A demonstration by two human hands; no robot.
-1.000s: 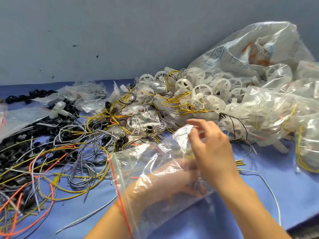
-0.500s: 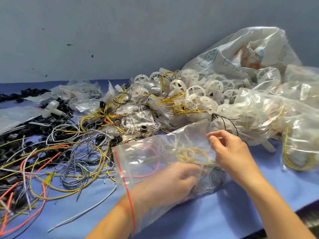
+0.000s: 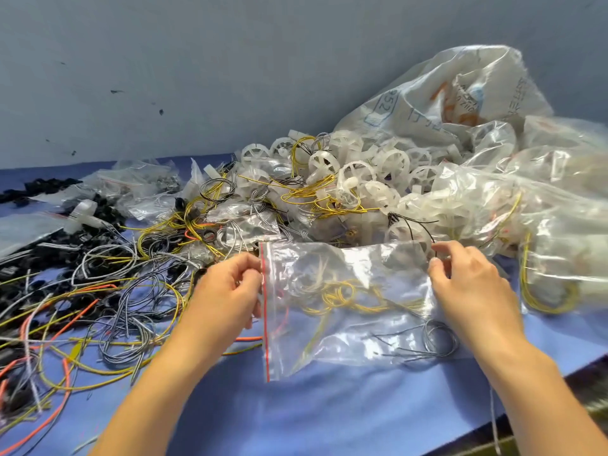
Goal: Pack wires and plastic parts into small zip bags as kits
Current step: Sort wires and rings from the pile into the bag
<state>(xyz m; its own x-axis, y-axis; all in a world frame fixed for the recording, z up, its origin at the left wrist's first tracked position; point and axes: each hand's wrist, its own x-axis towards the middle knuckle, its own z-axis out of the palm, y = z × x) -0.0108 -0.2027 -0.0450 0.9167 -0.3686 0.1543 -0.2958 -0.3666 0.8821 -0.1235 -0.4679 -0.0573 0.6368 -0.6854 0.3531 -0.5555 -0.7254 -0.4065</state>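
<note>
- A grey wall (image 3: 197,77) is seen across the far side, and a blue table (image 3: 329,416) is spread beneath everything.
- A large printed woven sack (image 3: 460,93) is slumped at the far right, against the wall.
- Big clear bags (image 3: 559,241) stuffed with white parts and yellow wire are heaped at the right, just beside the right hand.
- A pile of white plastic wheels (image 3: 362,172) is stacked directly beyond the zip bag, touching its far edge.
- A tangle of loose wires (image 3: 115,291), yellow, grey and orange, is strewn over the left half, mixed with black parts (image 3: 42,185) at the far left.
- The zip bag (image 3: 362,324) is held in the middle near area, between the 2 hands; its long axis is laid left to right, with the red-striped mouth pointed left and the closed end pointed right.
- The left hand (image 3: 227,291) is curled, with the mouth edge pinched between thumb and fingers near its far corner.
- The right hand (image 3: 470,287) is curled likewise, with the far right corner of the bag pinched.
- Yellow wire coils (image 3: 339,294) are seen inside the bag at its centre, and a grey wire coil (image 3: 437,340) near its right end.
</note>
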